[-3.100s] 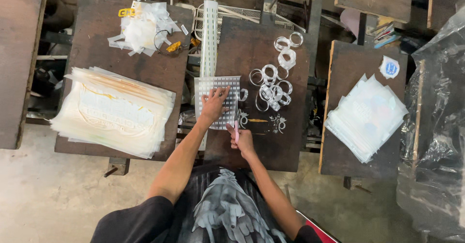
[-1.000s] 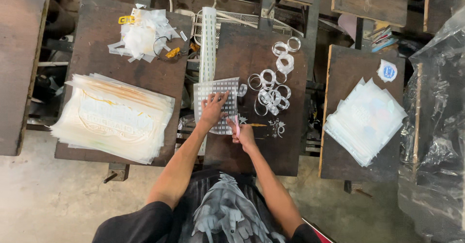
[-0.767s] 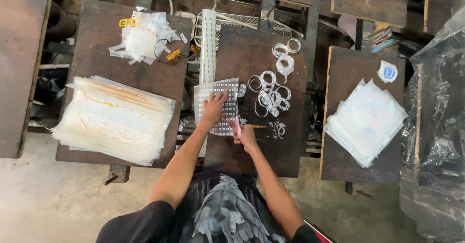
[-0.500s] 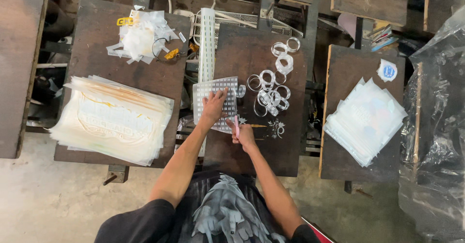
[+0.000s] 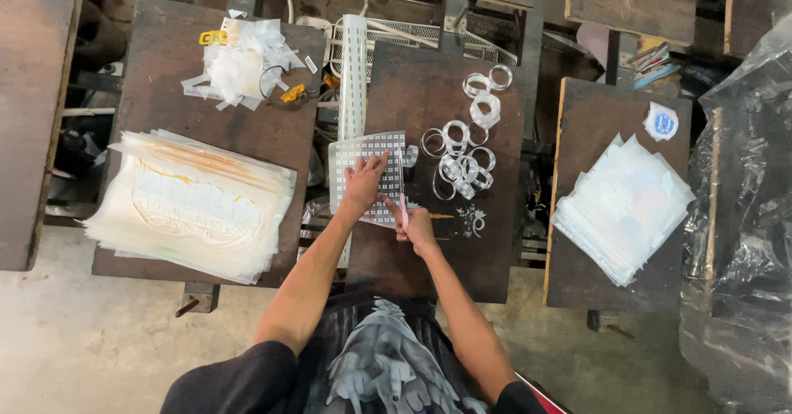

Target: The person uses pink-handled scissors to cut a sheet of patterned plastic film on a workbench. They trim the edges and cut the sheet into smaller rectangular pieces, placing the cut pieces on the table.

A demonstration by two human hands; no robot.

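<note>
Left hand [image 5: 364, 185] lies flat, fingers spread, on the gridded sheet [image 5: 367, 175] at the dark table's [image 5: 450, 101] near-left part. Right hand [image 5: 415, 226] — closed round a pink tool [image 5: 403, 213] — works the sheet's lower right edge. Clear rings [image 5: 462, 162] lie just beside; paper stack [image 5: 194, 204] further left.

Left hand [image 5: 364, 185] lay flat, fingers spread, on a perforated sheet [image 5: 367, 160] on the dark counter [image 5: 445, 257]. Right hand [image 5: 415, 226] was closed around a thin pink tool [image 5: 403, 213] at the sheet's lower right corner. Clear tape rings [image 5: 462, 162] sat just right of the sheet. A perforated white strip [image 5: 353, 76] ran up from it. Big stack of translucent sheets [image 5: 194, 204] left, smaller stack [image 5: 623, 206] right, scrap pile [image 5: 241, 59] upper left.
</note>
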